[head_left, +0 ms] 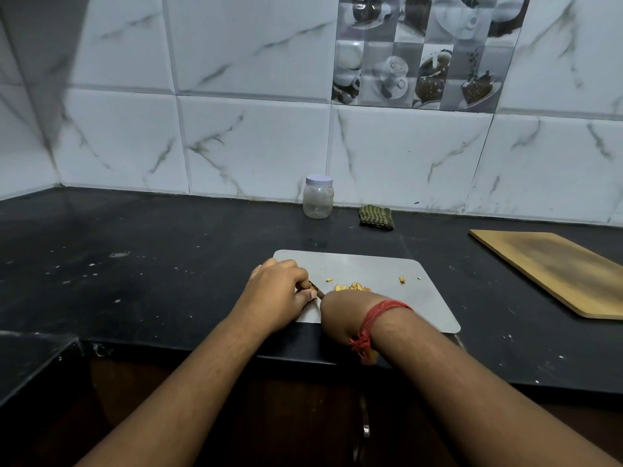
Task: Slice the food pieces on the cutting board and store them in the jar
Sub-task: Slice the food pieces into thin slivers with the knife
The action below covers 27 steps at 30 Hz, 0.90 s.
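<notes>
A grey cutting board [387, 271] lies on the black counter near its front edge. A small pile of yellow-brown sliced food pieces [352, 287] sits at the board's middle, with stray bits [402, 280] to the right. My left hand [279, 291] rests on the board's left side, its curled fingertips pinching a food piece [313, 293]. My right hand [340, 315] is bent downward with its fingers hidden. A thin dark knife blade [317, 288] runs from it to the left fingertips. The clear jar [318, 200] with a white lid stands closed by the wall, behind the board.
A folded striped cloth [376, 217] lies right of the jar. A wooden board [556, 267] lies on the counter [151, 264] at the far right. Tiled walls close the back and left. A cabinet handle [365, 429] shows below the counter's front edge.
</notes>
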Available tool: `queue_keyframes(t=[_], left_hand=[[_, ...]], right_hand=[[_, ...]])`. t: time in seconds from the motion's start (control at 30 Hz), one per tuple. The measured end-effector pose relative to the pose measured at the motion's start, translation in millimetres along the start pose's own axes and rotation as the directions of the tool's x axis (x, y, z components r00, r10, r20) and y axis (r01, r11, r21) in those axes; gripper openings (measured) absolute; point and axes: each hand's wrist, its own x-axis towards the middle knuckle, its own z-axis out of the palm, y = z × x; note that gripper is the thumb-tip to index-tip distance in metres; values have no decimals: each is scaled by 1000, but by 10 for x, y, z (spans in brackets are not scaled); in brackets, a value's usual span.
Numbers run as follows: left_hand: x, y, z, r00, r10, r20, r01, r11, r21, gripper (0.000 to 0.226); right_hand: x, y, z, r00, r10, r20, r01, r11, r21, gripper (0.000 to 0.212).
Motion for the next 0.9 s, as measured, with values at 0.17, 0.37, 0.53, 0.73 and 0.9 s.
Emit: queue_keyframes(t=[0.17, 0.37, 0.53, 0.73, 0.9], left_hand=[[-10, 1, -22, 1000, -19, 6, 19, 1000, 8, 17], [-1, 3, -13, 1000, -22, 13, 22, 1000, -4, 25], [-7, -4, -30, 1000, -21, 15, 21, 999, -34, 23], [-23, 2, -14, 1000, -12, 4, 12, 998, -63, 20], [-13, 15, -7, 1000, 12, -8, -12, 999, -30, 13]], right_hand=[[-20, 11, 13, 1000, -21, 6, 21, 999, 28, 40], [-93, 22, 146, 999, -5, 34, 5, 1000, -2, 36], [-77, 93, 232, 996, 84, 19, -85, 991, 106, 34], [-67, 213, 327, 985, 155, -73, -133, 959, 249, 30], [-66, 267, 478, 956, 227, -186, -143, 913, 383, 30]])
